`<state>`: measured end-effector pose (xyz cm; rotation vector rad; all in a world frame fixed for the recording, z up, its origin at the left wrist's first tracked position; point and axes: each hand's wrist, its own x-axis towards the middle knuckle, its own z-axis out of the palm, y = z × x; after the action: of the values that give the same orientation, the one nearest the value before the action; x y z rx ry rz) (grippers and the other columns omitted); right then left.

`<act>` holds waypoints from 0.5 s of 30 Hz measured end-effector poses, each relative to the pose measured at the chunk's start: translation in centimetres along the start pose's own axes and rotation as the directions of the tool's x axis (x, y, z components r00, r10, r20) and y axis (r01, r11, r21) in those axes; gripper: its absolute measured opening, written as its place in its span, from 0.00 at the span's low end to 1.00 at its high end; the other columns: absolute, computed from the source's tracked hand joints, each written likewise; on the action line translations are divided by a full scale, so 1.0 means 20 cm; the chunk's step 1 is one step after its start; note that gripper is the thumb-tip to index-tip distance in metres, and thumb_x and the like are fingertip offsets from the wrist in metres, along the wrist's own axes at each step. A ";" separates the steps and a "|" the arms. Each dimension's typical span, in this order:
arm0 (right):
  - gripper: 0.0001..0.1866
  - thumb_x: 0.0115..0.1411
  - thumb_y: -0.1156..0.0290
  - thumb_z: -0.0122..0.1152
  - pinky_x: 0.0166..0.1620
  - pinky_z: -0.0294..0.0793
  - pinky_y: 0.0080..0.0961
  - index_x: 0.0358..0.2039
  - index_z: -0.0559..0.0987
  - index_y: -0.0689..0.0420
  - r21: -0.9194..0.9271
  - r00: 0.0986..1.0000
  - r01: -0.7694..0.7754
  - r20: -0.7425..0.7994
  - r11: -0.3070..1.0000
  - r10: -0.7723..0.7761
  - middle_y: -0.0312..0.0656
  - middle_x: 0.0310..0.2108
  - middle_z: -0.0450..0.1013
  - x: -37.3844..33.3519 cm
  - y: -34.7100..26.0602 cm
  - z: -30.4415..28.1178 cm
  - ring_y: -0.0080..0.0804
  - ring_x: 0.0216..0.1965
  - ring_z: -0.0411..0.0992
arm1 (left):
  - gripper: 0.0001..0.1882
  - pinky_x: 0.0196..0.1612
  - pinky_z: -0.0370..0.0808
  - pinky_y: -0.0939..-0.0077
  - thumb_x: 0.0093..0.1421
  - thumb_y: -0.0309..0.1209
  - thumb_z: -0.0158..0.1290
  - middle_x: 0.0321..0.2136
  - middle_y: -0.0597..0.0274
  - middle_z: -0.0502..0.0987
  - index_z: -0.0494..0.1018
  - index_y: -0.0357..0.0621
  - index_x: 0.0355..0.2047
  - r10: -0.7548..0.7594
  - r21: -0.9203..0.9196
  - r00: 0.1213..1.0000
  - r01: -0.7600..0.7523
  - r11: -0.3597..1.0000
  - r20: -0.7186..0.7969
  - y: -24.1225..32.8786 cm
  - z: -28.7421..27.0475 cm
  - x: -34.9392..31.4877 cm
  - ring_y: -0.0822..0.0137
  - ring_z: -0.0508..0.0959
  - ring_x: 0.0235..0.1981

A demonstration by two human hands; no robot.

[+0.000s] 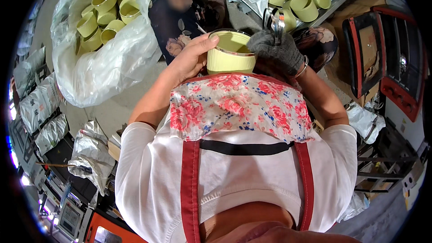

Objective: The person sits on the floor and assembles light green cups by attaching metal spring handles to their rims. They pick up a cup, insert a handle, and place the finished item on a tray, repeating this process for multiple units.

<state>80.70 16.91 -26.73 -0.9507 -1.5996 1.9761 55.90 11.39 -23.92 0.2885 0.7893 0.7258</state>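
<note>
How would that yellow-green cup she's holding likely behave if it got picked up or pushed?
The yellow-green cup looks rigid, since the left hand grips its wall without denting it. It is probably light for its size, being thin-rimmed and empty. Its round wall suggests it could roll if tipped on its side.

L hand (191,58) bare, fingers curled; R hand (276,51) gloved, fist-closed.

We see a smooth, matt yellow-green plastic cup (230,53), a rough grey knit glove (277,52), shiny metal blades (277,23), a thin metal bangle (304,68), a crinkled glossy plastic bag (108,69) and soft floral cloth (238,108).
</note>
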 end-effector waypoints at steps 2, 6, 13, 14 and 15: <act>0.21 0.46 0.69 0.63 0.39 0.69 0.21 0.41 0.71 0.58 0.148 0.980 -0.043 -0.186 0.988 0.071 0.39 0.36 0.71 -0.01 0.02 0.06 0.23 0.34 0.69 | 0.24 0.49 0.65 0.74 0.57 0.37 0.47 0.45 0.57 0.68 0.59 0.36 0.50 0.070 0.039 0.997 -0.069 0.997 -0.018 0.03 0.02 -0.01 0.68 0.69 0.46; 0.23 0.41 0.68 0.61 0.41 0.69 0.32 0.41 0.70 0.59 -0.703 0.783 0.540 0.217 0.463 -0.583 0.46 0.35 0.71 0.05 -0.07 0.07 0.40 0.36 0.71 | 0.17 0.44 0.69 0.76 0.57 0.33 0.46 0.40 0.58 0.71 0.64 0.36 0.44 0.142 -0.029 0.989 -0.144 0.989 -0.045 0.03 0.05 0.00 0.69 0.72 0.41; 0.17 0.45 0.68 0.56 0.34 0.70 0.33 0.37 0.71 0.56 -0.631 0.838 0.525 0.267 0.571 -0.476 0.46 0.30 0.71 0.09 -0.18 0.11 0.44 0.31 0.71 | 0.08 0.32 0.73 0.79 0.58 0.28 0.46 0.30 0.54 0.75 0.67 0.39 0.23 0.129 -0.061 0.987 -0.135 0.989 -0.100 0.05 0.09 -0.02 0.70 0.75 0.28; 0.16 0.45 0.68 0.56 0.33 0.70 0.33 0.37 0.71 0.55 -0.611 0.847 0.521 0.282 0.596 -0.451 0.46 0.30 0.71 0.09 -0.22 0.11 0.43 0.31 0.71 | 0.08 0.32 0.74 0.79 0.58 0.28 0.46 0.31 0.54 0.75 0.67 0.39 0.24 0.132 -0.035 0.987 -0.136 0.990 -0.093 0.06 0.09 -0.02 0.70 0.75 0.28; 0.15 0.46 0.68 0.56 0.35 0.70 0.31 0.37 0.72 0.54 -0.594 0.933 0.360 0.234 0.719 -0.274 0.44 0.30 0.71 0.09 -0.26 0.12 0.40 0.33 0.71 | 0.07 0.33 0.74 0.78 0.58 0.28 0.46 0.31 0.53 0.75 0.67 0.39 0.24 0.136 -0.009 0.987 -0.138 0.990 -0.087 0.08 0.08 -0.02 0.70 0.75 0.28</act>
<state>77.25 17.91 -21.83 -0.6908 -2.3970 1.2865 56.14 12.32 -21.93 0.3013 0.8513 0.8779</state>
